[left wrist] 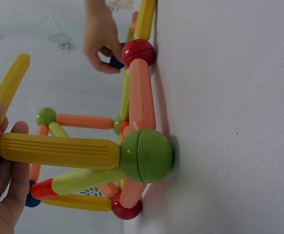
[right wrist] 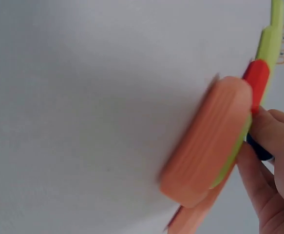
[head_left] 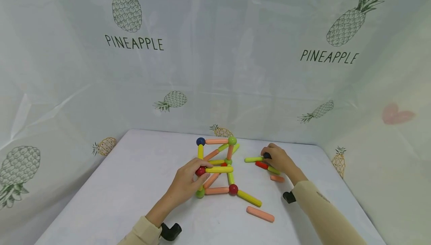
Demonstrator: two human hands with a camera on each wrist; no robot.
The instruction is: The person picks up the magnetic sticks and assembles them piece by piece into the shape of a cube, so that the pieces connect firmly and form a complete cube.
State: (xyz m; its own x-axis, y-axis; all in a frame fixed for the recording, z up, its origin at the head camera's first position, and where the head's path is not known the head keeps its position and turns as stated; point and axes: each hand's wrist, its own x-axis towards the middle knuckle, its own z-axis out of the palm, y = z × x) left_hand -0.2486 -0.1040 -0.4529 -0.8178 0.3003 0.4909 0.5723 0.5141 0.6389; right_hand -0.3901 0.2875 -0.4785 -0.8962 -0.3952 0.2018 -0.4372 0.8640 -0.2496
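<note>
My left hand (head_left: pixel 184 178) grips a red ball (head_left: pixel 200 171) at a near upper corner of a frame built of coloured rods and balls. A yellow rod (head_left: pixel 219 169) sticks out sideways from that ball. Below it, an upright yellow rod (left wrist: pixel 59 150) runs down to a green ball (left wrist: pixel 146 156) on the table. To the right of the frame, my right hand (head_left: pixel 281 161) pinches a dark blue ball (right wrist: pixel 259 147) between thumb and fingers. The end of a light green rod (head_left: pixel 253 159) lies right beside this ball.
Near the right hand lie a red rod (head_left: pixel 261 165) and a short orange rod (head_left: pixel 277 178). A longer orange rod (head_left: pixel 260 214) lies closer to me. From the frame's red base ball (head_left: pixel 233 189), a yellow rod (head_left: pixel 249 198) points outward. A printed cloth (head_left: pixel 222 69) hangs behind the table.
</note>
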